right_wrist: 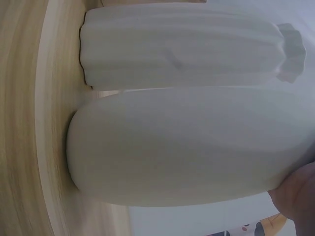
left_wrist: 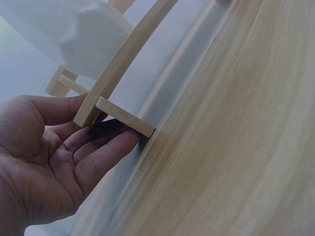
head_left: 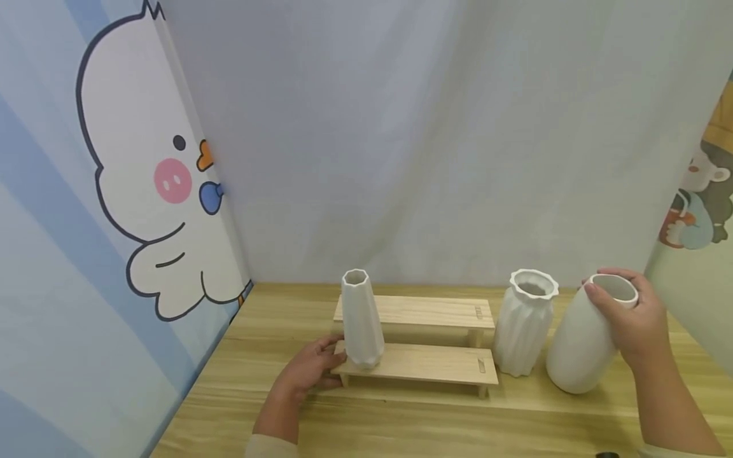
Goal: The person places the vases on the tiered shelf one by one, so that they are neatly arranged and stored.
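Note:
My left hand [head_left: 309,367] grips the left end of a two-tier wooden display stand [head_left: 435,364]. In the left wrist view the thumb lies against the board [left_wrist: 120,66], with the fingers beneath it near a short leg. A slim, faceted white vase [head_left: 362,324] stands upright on the lower tier's left end. At the right, my right hand [head_left: 644,324] holds a smooth, rounded white vase [head_left: 581,350] around its rim. Its base is at the tabletop in the right wrist view. A pleated white vase [head_left: 521,331] with a ruffled rim stands between that vase and the stand.
The wood-grain table [head_left: 321,423] reaches back to a pale grey curtain [head_left: 401,159]. A cartoon-printed panel [head_left: 132,127] borders the left side, and another printed wall [head_left: 695,273] the right. A small dark object [head_left: 607,455] shows at the bottom edge.

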`<control>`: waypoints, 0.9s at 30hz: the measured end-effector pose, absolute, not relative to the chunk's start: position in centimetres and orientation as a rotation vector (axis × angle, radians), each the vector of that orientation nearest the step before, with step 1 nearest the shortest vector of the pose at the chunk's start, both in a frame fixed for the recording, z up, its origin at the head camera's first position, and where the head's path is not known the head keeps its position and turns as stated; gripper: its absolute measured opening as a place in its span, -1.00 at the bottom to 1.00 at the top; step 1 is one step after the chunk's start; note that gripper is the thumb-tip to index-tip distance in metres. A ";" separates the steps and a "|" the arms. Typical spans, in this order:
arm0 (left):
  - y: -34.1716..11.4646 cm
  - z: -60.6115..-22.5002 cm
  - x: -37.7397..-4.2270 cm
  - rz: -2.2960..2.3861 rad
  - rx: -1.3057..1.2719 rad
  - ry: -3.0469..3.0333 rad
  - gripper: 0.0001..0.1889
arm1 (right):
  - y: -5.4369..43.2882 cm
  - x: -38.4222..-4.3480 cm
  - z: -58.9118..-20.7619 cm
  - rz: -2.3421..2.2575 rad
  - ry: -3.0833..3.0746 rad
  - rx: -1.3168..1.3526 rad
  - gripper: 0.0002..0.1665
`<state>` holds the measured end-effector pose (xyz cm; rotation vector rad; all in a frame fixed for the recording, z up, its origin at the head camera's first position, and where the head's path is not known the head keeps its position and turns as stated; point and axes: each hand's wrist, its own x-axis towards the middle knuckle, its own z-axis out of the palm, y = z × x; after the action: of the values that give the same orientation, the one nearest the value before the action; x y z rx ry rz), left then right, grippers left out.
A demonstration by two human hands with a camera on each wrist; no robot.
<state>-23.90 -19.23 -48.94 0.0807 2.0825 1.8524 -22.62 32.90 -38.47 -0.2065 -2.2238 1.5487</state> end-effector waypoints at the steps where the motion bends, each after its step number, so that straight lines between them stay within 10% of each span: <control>1: -19.2 -48.9 -23.9 1.853 0.077 2.085 -0.37 | 32.9 -22.6 -38.5 1.549 -2.221 -0.207 -0.66; 27: -19.1 -48.4 -23.5 1.842 0.075 2.098 -0.36 | 33.2 -22.5 -38.6 1.534 -2.231 -0.235 -0.66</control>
<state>-23.46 -19.14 -48.38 0.0755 2.0981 1.8422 -22.46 33.16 -38.65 -0.2352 -2.2314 1.5338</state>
